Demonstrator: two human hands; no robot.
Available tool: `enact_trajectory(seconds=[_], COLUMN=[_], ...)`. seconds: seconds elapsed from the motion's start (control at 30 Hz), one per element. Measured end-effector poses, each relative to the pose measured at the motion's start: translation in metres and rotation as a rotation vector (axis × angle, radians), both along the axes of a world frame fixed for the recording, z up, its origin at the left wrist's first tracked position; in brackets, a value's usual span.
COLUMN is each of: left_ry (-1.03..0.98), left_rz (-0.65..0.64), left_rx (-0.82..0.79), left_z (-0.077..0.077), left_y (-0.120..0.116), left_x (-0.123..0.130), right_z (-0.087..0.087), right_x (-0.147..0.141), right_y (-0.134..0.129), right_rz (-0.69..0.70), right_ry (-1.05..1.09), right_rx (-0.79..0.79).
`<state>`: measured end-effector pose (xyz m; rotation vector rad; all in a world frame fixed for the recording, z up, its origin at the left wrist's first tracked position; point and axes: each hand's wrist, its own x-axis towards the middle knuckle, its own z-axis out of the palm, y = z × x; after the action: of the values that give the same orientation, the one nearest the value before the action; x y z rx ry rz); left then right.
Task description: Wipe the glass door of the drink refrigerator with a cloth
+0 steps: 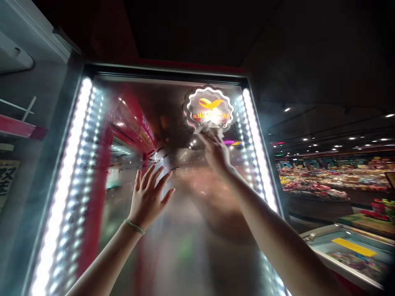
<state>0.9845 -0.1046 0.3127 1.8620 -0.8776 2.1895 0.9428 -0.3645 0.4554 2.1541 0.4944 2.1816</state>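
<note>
My left hand [147, 199], with a thin pale green band [134, 226] round the wrist, is raised in front of a tall glass panel [182, 193]. Its fingers are spread and it holds nothing; whether the fingertips touch the glass I cannot tell. Higher up and to the right, my right hand [217, 150] is closed on a whitish cloth [207, 127], blurred by motion. The cloth lies at the lower edge of a scalloped glowing sign [211, 105] with an orange emblem. Part of the sign's lettering is hidden in glare.
Bright LED strips run down the left side [66, 176] and right side [259, 152] of the dark-framed panel. Red fixtures [132, 117] show in the glass. On the right stand a glass-topped chest freezer [314, 235] and, farther off, long displays of packaged goods [321, 185].
</note>
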Motion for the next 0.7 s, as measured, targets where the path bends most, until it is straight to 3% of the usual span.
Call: enact_trajectory(seconds=[0.1, 0.2, 0.3, 0.47, 0.53, 0.6, 0.7], left_ry=[0.025, 0.045, 0.069, 0.113, 0.129, 0.134, 0.127], left_rz=[0.026, 0.049, 0.065, 0.072, 0.078, 0.089, 0.099], left_rx=[0.006, -0.001, -0.007, -0.003, 0.010, 0.018, 0.015], left_z=[-0.001, -0.003, -0.005, -0.004, -0.003, -0.003, -0.003], left_y=[0.000, 0.000, -0.001, -0.001, 0.000, 0.000, -0.001], left_x=[0.001, 0.003, 0.005, 0.003, 0.003, 0.003, 0.005], right_z=[0.001, 0.001, 0.004, 0.001, -0.004, -0.010, -0.019], right_x=[0.015, 0.022, 0.019, 0.007, 0.006, 0.010, 0.021], right_y=[0.067, 0.091, 0.056, -0.075, -0.113, -0.127, -0.106], right_rz=[0.053, 0.057, 0.016, -0.080, -0.125, -0.164, -0.156], right_ry=[0.070, 0.110, 0.108, -0.026, -0.062, -0.067, -0.057], right_rx=[-0.203, -0.350, -0.309, 0.014, 0.116, 0.196, 0.207])
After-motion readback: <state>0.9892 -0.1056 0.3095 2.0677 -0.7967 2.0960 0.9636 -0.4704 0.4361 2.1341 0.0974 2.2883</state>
